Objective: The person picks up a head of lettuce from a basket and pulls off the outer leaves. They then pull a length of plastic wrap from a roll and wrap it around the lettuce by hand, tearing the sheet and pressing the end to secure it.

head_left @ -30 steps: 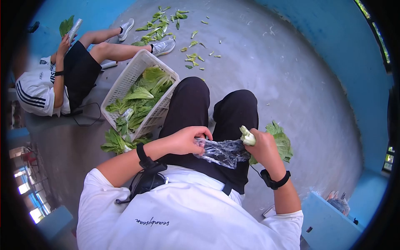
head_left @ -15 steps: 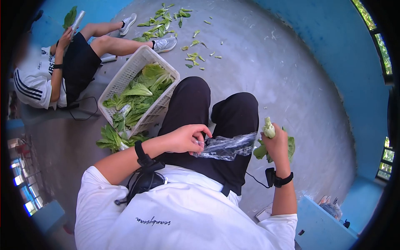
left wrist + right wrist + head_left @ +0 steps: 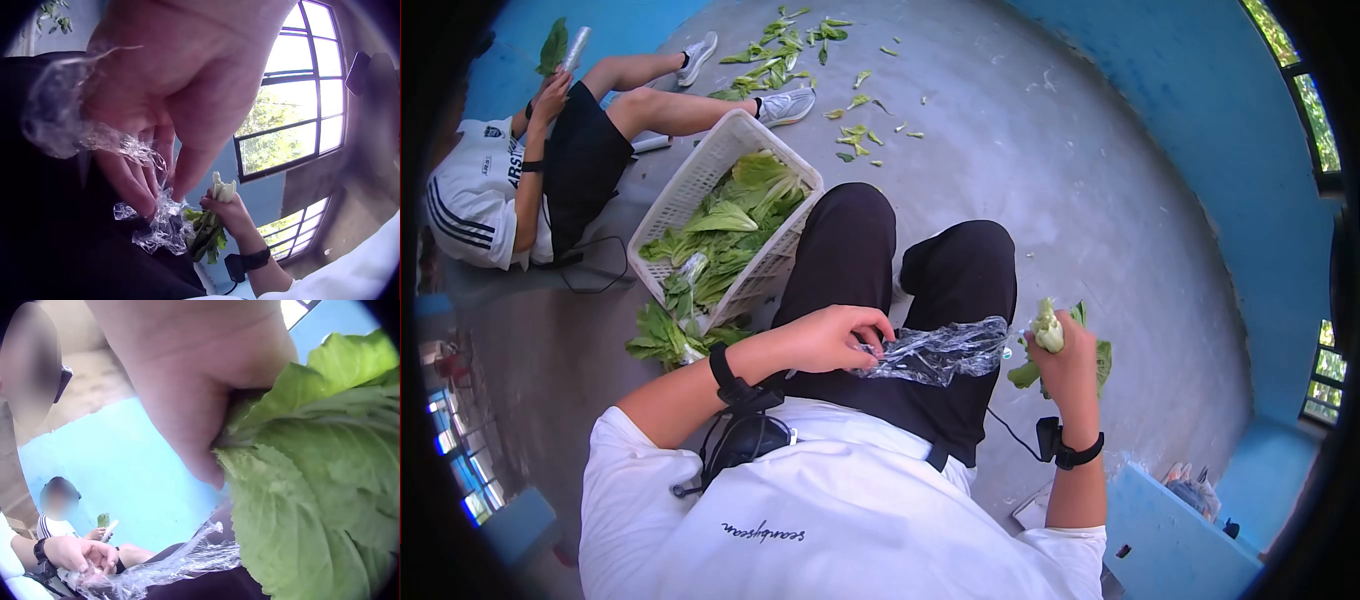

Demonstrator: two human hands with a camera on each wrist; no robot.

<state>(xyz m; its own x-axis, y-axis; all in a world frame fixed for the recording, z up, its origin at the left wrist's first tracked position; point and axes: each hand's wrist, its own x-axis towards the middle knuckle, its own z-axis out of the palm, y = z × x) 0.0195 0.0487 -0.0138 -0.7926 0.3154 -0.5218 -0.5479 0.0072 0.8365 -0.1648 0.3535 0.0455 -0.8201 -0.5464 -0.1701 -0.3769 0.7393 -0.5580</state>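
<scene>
My left hand [image 3: 830, 338] pinches one end of a crumpled sheet of clear plastic film [image 3: 945, 352] over my lap. In the left wrist view, the film [image 3: 165, 231] bunches at the fingertips and a loose fold loops round the back of the fingers. On the right, my right hand [image 3: 1072, 362] grips a leafy green vegetable by its stalk, its pale cut end [image 3: 1048, 330] pointing up past the thumb. Broad green leaves [image 3: 306, 500] fill much of the right wrist view. The film's far end reaches toward the right hand.
A white plastic basket [image 3: 645, 228] of leafy greens stands by my left knee, with another bunch [image 3: 662, 338] beside it. Trimmed leaves [image 3: 770, 65] litter the floor ahead. Another person [image 3: 485, 190] sits at the left, holding a leaf and a white roll. A blue bench [image 3: 1175, 530] is at the right.
My right hand has moved right, away from the left, with the leafy green vegetable. The plastic film now stretches wider across the lap. The left hand keeps nearly the same place.
</scene>
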